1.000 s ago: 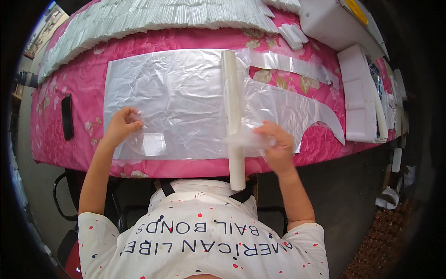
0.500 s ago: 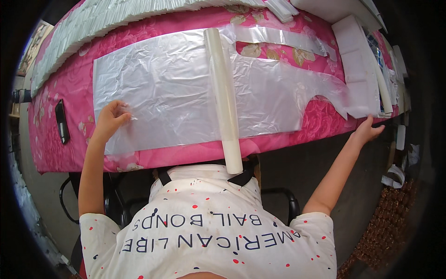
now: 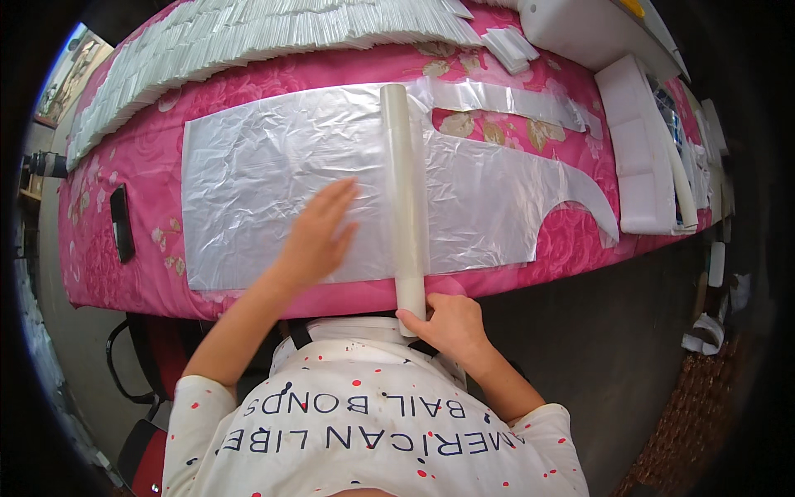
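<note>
A thin, clear plastic apron [image 3: 273, 182] lies spread over the pink flowered cloth, with its strap cutouts toward the right. Across its middle rests a long white roller tube [image 3: 402, 182], whose near end sticks out past the table's front edge. My right hand [image 3: 451, 323] grips that near end, thumb on top and the other fingers partly hidden. Just left of the tube, my left hand [image 3: 319, 236] hovers over the plastic with its fingers stretched out, holding nothing.
Rows of folded white plastic packets [image 3: 273, 37] line the table's far side, with a small separate stack [image 3: 509, 50] at their right end. A black phone [image 3: 122, 224] lies at the left. White foam boxes [image 3: 633, 149] stand at the right.
My left hand has moved right from the sheet's left part toward the tube. My right hand has left the foam box's near corner and taken hold of the tube's near end.
</note>
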A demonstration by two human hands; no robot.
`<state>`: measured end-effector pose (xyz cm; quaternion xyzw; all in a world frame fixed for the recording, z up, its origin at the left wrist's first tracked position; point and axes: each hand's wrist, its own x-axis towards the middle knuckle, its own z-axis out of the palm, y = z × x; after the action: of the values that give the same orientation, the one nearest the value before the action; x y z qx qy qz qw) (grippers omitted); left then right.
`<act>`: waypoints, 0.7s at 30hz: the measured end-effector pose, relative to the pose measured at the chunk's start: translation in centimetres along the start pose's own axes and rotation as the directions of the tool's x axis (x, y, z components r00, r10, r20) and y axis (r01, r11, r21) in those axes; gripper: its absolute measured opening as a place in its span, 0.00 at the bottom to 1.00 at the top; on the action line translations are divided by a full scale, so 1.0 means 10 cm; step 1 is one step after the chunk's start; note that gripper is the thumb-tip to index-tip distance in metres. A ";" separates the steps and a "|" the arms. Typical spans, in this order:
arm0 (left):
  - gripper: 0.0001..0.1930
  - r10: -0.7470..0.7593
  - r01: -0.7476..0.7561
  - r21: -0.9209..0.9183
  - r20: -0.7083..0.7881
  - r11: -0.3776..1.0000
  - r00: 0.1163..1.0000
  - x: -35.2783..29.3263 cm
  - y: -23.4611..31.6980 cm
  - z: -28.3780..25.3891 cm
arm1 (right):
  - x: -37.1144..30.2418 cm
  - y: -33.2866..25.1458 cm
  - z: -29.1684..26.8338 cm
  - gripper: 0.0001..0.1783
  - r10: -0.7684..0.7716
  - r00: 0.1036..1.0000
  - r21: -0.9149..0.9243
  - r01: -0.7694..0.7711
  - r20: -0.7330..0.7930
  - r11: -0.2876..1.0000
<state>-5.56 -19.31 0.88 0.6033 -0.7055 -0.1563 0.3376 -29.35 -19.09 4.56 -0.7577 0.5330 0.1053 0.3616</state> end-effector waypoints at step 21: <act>0.31 -0.032 -0.025 0.351 0.156 0.936 0.987 0.20 0.12 0.69 | 0.52 0.02 -0.41 0.32 -0.147 0.987 -0.081 0.141 -0.070 0.987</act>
<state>-11.09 -22.30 -2.77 0.6408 -0.7455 -0.0760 0.1668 -28.36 -25.61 4.55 -0.8110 0.4857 0.0701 0.3186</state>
